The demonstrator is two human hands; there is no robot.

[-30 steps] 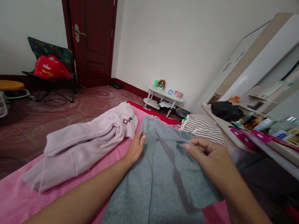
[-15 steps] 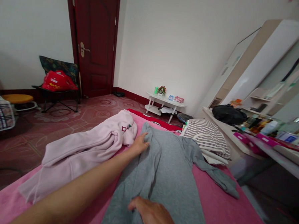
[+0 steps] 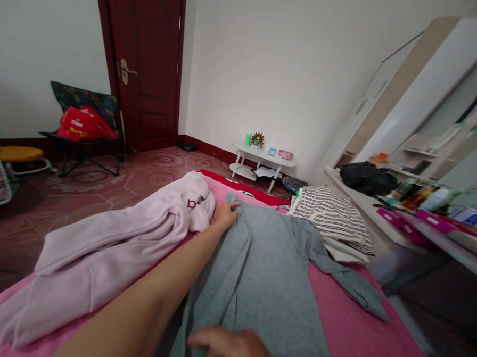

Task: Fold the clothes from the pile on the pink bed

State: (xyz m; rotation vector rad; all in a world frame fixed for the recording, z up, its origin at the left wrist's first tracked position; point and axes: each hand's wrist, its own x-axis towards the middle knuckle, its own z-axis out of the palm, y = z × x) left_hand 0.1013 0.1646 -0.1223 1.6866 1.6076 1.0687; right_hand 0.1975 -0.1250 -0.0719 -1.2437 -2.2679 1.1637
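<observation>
A grey long-sleeved top (image 3: 265, 276) lies spread lengthwise on a pink bedcover (image 3: 357, 344). My left hand (image 3: 225, 214) reaches far out and its fingers are closed on the top's far shoulder. My right hand (image 3: 229, 349) sits at the bottom edge of the view, fingers curled on the grey fabric near its lower part. One grey sleeve (image 3: 348, 283) trails off to the right. A pale pink hoodie (image 3: 110, 246) lies crumpled to the left of the grey top, touching my left hand's side.
A folded striped garment (image 3: 332, 218) sits at the bed's far right. A cluttered white desk (image 3: 412, 219) with a black bag (image 3: 367, 178) runs along the right. A small white table (image 3: 261, 158), a dark red door (image 3: 148, 62) and a chair with a red bag (image 3: 83, 123) stand beyond.
My right hand let go of the raised grey sleeve, which now lies flat to the right, and dropped to the garment's near part. My left hand stayed at the far shoulder.
</observation>
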